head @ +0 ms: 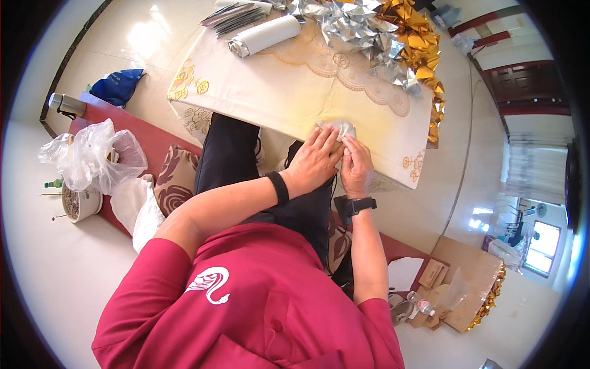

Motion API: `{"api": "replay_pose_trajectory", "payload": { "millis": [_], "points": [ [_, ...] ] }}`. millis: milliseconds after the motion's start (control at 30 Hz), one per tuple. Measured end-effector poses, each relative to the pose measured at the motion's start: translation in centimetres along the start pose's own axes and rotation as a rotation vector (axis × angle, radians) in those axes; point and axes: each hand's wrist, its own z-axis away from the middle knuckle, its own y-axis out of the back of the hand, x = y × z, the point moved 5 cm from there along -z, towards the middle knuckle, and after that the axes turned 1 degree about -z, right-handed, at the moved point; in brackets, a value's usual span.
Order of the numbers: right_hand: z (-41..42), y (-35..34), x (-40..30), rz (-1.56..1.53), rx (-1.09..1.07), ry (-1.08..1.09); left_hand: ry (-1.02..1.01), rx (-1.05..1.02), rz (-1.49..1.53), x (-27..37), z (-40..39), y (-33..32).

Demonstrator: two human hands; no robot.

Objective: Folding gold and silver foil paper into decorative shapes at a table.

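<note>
A small piece of silver foil paper (345, 126) lies at the near edge of the cloth-covered table (295, 101). Over its left part rests my left hand (312, 161), fingers extended and pressing it down against the cloth. My right hand (357, 168) meets it from the right, with thumb and fingertips at the foil's near edge. The two hands almost touch, and they hide the lower part of the foil. A black band (278, 188) circles my left wrist; a black strap with a buckle (359, 205) is on my right wrist.
Heaped silver foil folds (355, 27) and gold foil folds (417, 39) cover the table's far right. A white roll (267, 36) lies by a stack of thin sheets (237, 19). Left on the red bench (138, 127) are plastic bags (99, 152) and a steel flask (67, 104).
</note>
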Motion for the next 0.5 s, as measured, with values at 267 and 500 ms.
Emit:
{"api": "replay_pose_trajectory", "payload": {
  "millis": [267, 500],
  "points": [
    [1.0, 2.3, -0.5, 0.287, 0.026, 0.097, 0.070, -0.092, 0.028, -0.5, 0.2, 0.4],
    [1.8, 0.2, -2.3, 0.154, -0.019, 0.094, 0.058, -0.074, 0.005, -0.2, 0.2, 0.1]
  ]
}}
